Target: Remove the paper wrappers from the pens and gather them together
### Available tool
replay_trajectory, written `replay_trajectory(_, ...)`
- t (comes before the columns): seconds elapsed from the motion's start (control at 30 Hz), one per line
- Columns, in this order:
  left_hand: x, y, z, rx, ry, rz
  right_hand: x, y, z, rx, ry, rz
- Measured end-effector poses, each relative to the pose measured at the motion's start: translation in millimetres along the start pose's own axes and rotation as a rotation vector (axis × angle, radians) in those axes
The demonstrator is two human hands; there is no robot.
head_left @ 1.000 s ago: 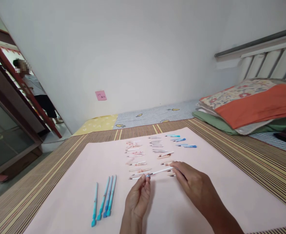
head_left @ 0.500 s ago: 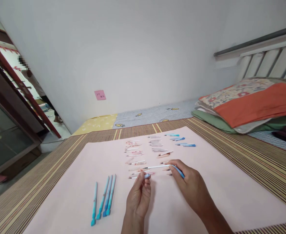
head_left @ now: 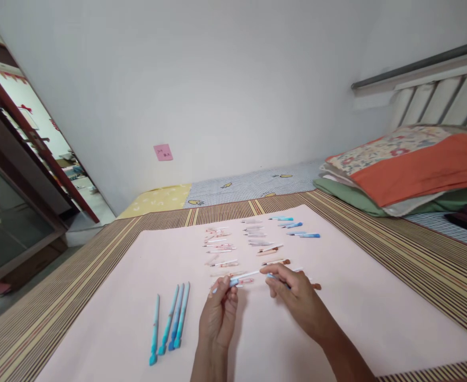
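Between the fingers of my left hand is a light blue pen piece, its length partly hidden by the fingers. A thin white pen refill spans the gap to my right hand, which pinches its right end. The refill's left end meets the light blue piece; whether it is inside cannot be made out. A darker blue pen piece also shows in my right fingers. Both hands are closed, above a pale pink sheet. Several blue pens lie left of my left hand.
Beyond my hands lie rows of pen parts: pink ones, greyish ones, brown ones and blue ones. The sheet rests on a striped mat. Folded bedding is piled at the right, below a radiator.
My right hand has moved left and slightly down with the refill, whose left end now reaches the piece in my left hand. My left hand shifted slightly left. The person in the doorway is gone.
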State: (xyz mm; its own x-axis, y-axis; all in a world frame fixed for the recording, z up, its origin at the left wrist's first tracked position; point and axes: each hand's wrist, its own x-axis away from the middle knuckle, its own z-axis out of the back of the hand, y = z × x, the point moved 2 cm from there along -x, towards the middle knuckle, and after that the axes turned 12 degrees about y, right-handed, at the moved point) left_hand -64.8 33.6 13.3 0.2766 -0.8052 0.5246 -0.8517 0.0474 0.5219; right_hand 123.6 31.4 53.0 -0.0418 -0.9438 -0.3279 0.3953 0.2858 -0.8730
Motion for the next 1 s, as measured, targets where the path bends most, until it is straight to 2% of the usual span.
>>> replay_trajectory(0.17, -3.2, 4.1, 2.6, -0.052, -0.054, -0.015, -6.7, 19.2, -3.4, -0.146, 0.077, -0.066)
replay_trajectory(0.27, -2.9, 0.7, 3.2, -0.106, -0.110, -0.007, -8.0, 20.4, -4.2, -0.147, 0.121, -0.069)
replay_trajectory(0.5, 3.9, -5.5, 1.3, -0.267, -0.264, -0.020, -3.4, -2.6, -1.1, -0.095, 0.019, 0.000)
replay_trajectory(0.67, 6.8, 0.7, -0.2, -0.373, -0.355, -0.065, 1.0, -10.6, 2.1, -0.133, -0.108, -0.033)
replay_trajectory(0.87, 8.0, -2.3, -1.8, -0.381, -0.378, -0.076, 3.0, -1.4, 0.6, -0.094, -0.157, -0.100)
replay_trajectory(1.0, 10.2, -8.3, -3.2, -0.333, -0.372, -0.057, 1.2, -0.9, -1.9, -0.122, -0.130, -0.069)
